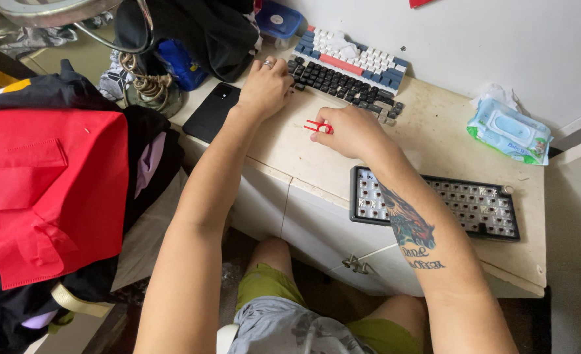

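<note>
Person seated at a cream desk (434,131), both bare arms stretched forward over it.

Left hand (265,85): knuckles up, fingers curled down and bunched onto the left end of a loose block of black keycaps (343,85). Fingertips touch the caps; whether any 1 cap is pinched cannot be told. A ring sits on 1 finger.

Right hand (349,130): closed in a loose fist, pinching a red puller (318,126) whose 2 prongs stick out toward 9 o'clock. The puller hangs just above the desk, near the left wrist, at 7 o'clock from the black keycaps.

At 12 o'clock from the black keycaps, touching them, lies a second block of white, blue and red keycaps (356,56), against the wall.

At 5 o'clock from the right hand, a bare keyboard base (474,203) lies at the front edge of the desk, switches showing, partly crossed by the tattooed right forearm.

A black phone (210,111) lies face down at 8 o'clock from the left hand, just beside the wrist. A wipes pack (510,131) sits at 3 o'clock, well apart from both hands. A red cloth (48,190) is heaped to the far left, off the desk.
</note>
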